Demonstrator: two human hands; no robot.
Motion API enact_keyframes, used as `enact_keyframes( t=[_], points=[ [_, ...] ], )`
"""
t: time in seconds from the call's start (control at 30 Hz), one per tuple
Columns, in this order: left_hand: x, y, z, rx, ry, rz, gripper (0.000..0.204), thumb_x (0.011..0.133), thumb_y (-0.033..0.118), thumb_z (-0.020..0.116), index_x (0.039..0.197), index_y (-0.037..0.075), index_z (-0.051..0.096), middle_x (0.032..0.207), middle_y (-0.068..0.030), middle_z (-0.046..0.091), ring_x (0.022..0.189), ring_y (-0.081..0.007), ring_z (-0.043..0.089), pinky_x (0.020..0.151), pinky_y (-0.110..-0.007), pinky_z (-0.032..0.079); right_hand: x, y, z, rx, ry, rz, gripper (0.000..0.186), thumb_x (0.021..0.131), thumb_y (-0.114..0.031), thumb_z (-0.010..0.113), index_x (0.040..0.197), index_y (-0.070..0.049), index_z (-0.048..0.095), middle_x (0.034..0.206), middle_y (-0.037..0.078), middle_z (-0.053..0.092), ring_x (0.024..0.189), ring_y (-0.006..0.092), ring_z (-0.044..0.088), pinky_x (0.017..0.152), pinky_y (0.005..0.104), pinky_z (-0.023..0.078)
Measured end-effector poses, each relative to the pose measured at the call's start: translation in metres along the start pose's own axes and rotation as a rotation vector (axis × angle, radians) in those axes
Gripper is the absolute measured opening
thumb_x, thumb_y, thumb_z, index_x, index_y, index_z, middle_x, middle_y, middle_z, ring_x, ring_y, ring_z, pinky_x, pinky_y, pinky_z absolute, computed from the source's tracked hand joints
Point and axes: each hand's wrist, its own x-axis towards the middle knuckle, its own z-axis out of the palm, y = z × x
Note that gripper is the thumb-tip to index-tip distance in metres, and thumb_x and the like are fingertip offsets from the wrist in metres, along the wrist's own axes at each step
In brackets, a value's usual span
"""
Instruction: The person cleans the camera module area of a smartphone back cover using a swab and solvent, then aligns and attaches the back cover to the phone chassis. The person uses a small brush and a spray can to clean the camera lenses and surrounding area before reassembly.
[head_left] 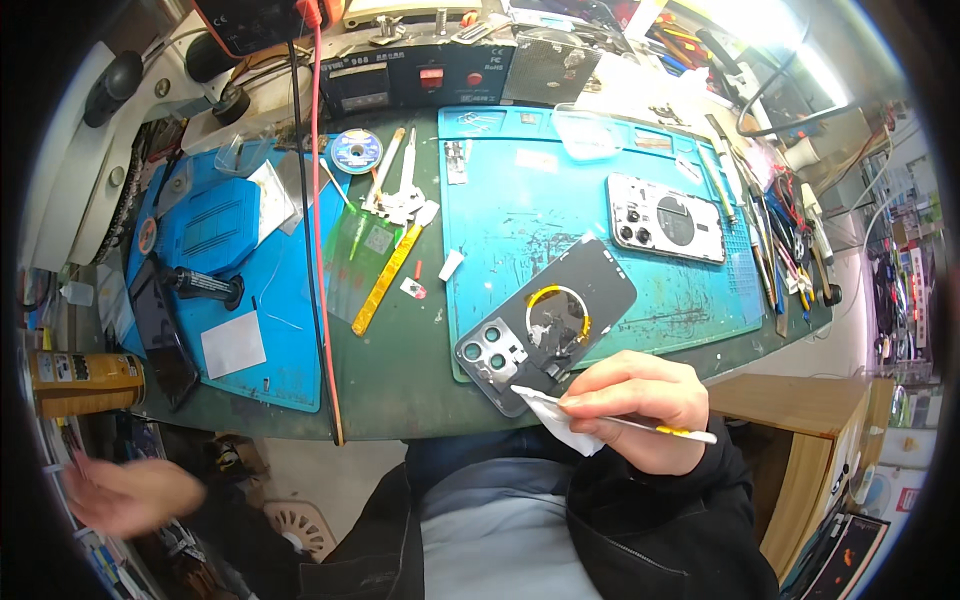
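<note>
My right hand (648, 408) is closed around a thin tool (690, 434) with a pale, yellow-marked end. A white tissue (562, 420) is pinched in the same fingers, wrapped about the tool's other end. Just beyond those fingers a dark phone back panel (600, 285) lies tilted on the blue mat, with a camera plate and a yellow-edged ring on its inner side. The tissue's tip overlaps the panel's near edge; whether it touches cannot be told. Off the bench at the lower left, my left hand (135, 495) is smeared by motion, and its fingers are unclear.
A silver phone frame (665, 218) lies on the blue work mat (500, 195). Tweezers and other slim tools (775, 240) line the right. A red cable (322, 250) crosses the bench beside a solder spool (356, 151). A yellow jar (85, 382) stands at the left edge.
</note>
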Motion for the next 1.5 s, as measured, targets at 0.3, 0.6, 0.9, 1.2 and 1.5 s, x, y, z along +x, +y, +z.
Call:
enact_keyframes(
  t=[0.3, 0.6, 0.9, 1.2, 1.5],
  points=[
    [-0.091, 0.262, 0.027, -0.518, -1.254, -0.288, 0.117, 0.067, 0.053, 0.09, 0.149, -0.004, 0.028, 0.13, -0.0188, 0.062, 0.102, -0.0281, 0.059, 0.088, -0.04, 0.045, 0.01, -0.009, 0.002, -0.139, -0.006, -0.019, 0.032, 0.077, 0.008, 0.08, 0.107, -0.001, 0.074, 0.095, 0.012, 0.072, 0.077, 0.0227, 0.071, 0.064, 0.0298, 0.056],
    [-0.094, 0.268, 0.034, -0.403, -1.302, -0.2, 0.122, 0.074, 0.04, 0.089, 0.157, -0.004, 0.011, 0.133, -0.0173, 0.064, 0.099, -0.0273, 0.055, 0.089, -0.042, 0.037, 0.028, -0.007, 0.015, -0.158, -0.038, -0.01, 0.032, 0.076, 0.008, 0.081, 0.106, 0.003, 0.072, 0.093, 0.014, 0.071, 0.075, 0.0254, 0.071, 0.063, 0.0312, 0.057],
    [-0.107, 0.267, 0.034, -0.308, -1.216, -0.115, 0.116, 0.08, 0.06, 0.079, 0.154, -0.005, 0.018, 0.123, -0.0099, 0.071, 0.083, -0.0214, 0.059, 0.083, -0.04, 0.039, 0.035, -0.004, 0.019, -0.179, -0.057, 0.045, 0.03, 0.077, 0.007, 0.08, 0.105, 0.003, 0.072, 0.094, 0.014, 0.07, 0.078, 0.0258, 0.072, 0.065, 0.031, 0.057],
    [-0.108, 0.268, 0.036, -0.259, -1.191, -0.08, 0.113, 0.083, 0.065, 0.074, 0.151, -0.008, 0.021, 0.118, -0.0076, 0.073, 0.077, -0.0199, 0.06, 0.079, -0.037, 0.041, 0.043, -0.003, 0.02, -0.223, -0.098, 0.042, 0.03, 0.078, 0.008, 0.079, 0.106, 0.003, 0.071, 0.093, 0.013, 0.069, 0.078, 0.0249, 0.071, 0.064, 0.0315, 0.057],
    [-0.104, 0.269, 0.035, -0.238, -1.228, -0.064, 0.109, 0.086, 0.065, 0.071, 0.151, -0.007, 0.022, 0.117, -0.0072, 0.073, 0.08, -0.0202, 0.06, 0.079, -0.037, 0.041, 0.046, -0.004, 0.019, -0.21, -0.129, 0.071, 0.031, 0.078, 0.008, 0.078, 0.107, 0.003, 0.071, 0.094, 0.014, 0.068, 0.078, 0.0259, 0.07, 0.065, 0.0314, 0.057]
  ],
)
